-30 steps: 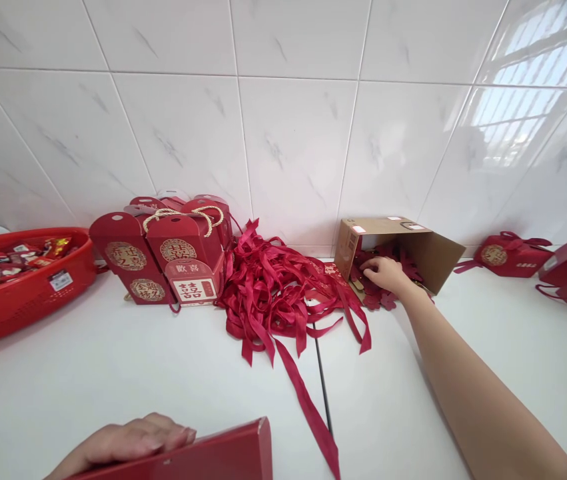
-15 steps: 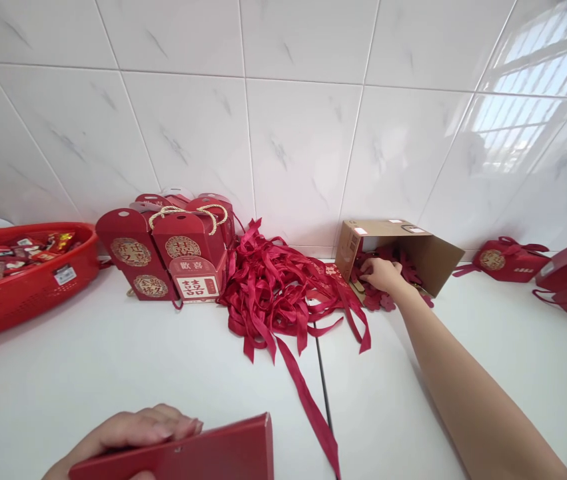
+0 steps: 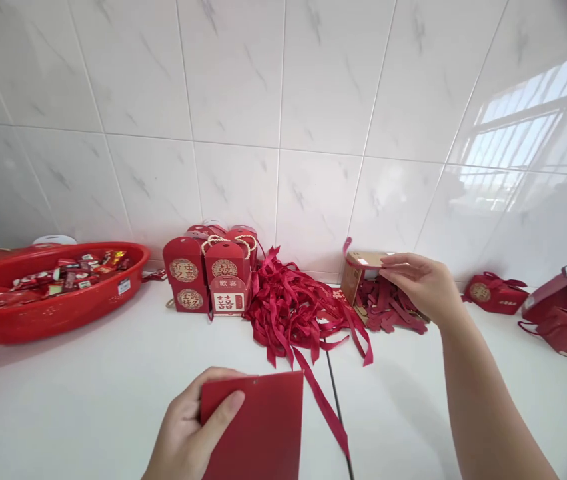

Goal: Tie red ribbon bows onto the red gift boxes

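My left hand (image 3: 188, 433) is low in the middle, thumb on top, closed on a flat red card piece (image 3: 258, 427) held over the white counter. My right hand (image 3: 420, 283) reaches to the back, at the top of a small cardboard box (image 3: 358, 267) lying on its side. Its fingers are pressed together with the thumb beneath; what they pinch is too small to name. Small red cut pieces (image 3: 388, 310) spill from the box below that hand. A heap of red ribbons (image 3: 298, 307) lies left of the box, one strip trailing toward my left hand.
Red gift boxes with rope handles (image 3: 213, 277) stand against the tiled wall. A red basket (image 3: 53, 313) of wrapped sweets sits far left. Red handled bags (image 3: 496, 293) and more red boxes (image 3: 563, 320) are at the right. A dark seam (image 3: 336, 400) crosses the counter.
My right hand has come up out of the cardboard box to its top. My left hand has raised the red card into fuller view. The camera has tilted up and back.
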Available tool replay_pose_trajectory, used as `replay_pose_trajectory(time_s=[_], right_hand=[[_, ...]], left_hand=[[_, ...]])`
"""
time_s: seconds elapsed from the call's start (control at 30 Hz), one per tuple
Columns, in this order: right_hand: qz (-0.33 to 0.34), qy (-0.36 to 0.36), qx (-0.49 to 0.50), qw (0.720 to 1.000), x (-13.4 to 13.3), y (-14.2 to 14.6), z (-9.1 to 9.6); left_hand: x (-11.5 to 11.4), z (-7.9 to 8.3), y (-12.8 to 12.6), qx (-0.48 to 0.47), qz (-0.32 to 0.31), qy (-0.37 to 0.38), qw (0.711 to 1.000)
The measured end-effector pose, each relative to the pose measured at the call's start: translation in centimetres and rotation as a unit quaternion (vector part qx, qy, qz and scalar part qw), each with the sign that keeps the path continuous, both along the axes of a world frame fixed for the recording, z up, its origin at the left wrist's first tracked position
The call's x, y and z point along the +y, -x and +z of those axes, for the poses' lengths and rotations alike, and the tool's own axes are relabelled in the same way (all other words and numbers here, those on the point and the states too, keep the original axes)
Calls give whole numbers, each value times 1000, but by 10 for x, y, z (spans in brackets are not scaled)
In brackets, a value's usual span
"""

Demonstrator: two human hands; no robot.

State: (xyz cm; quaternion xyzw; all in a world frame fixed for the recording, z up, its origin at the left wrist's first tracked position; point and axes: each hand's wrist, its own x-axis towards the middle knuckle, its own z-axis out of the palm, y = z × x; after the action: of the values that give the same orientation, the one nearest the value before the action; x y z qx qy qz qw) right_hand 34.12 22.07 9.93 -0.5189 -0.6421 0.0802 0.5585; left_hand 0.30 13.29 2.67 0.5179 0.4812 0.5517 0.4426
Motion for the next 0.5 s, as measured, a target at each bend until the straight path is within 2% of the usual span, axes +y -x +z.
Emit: replay_pose_trajectory(time_s=[0.07,0.1,0.17,0.2,0.27,0.37,0.43,0.5], right_hand=[[62,-52,8,997,-33,20,15],[87,-87,-4,992,-48,28,21],[134,-154,-32,978,-76,43,30],[156,-177,-41,971,-88,49,33],[188,-195,-45,962,-108,59,37],[196,-206,-63,957,-131,69,40],[185,-214,-89,955,-143,74,41],[183,-222,-108,951,-154,78,41]], left_hand=[[3,14,8,98,-19,-118,988],[5,25,12,154,-32,-193,969],[6,53,22,261,-52,-331,906],[6,70,26,304,-57,-373,875],[0,102,32,355,-59,-414,836],[-19,138,35,365,-23,-456,811],[-34,148,33,355,34,-491,795],[-48,149,32,329,75,-508,793]])
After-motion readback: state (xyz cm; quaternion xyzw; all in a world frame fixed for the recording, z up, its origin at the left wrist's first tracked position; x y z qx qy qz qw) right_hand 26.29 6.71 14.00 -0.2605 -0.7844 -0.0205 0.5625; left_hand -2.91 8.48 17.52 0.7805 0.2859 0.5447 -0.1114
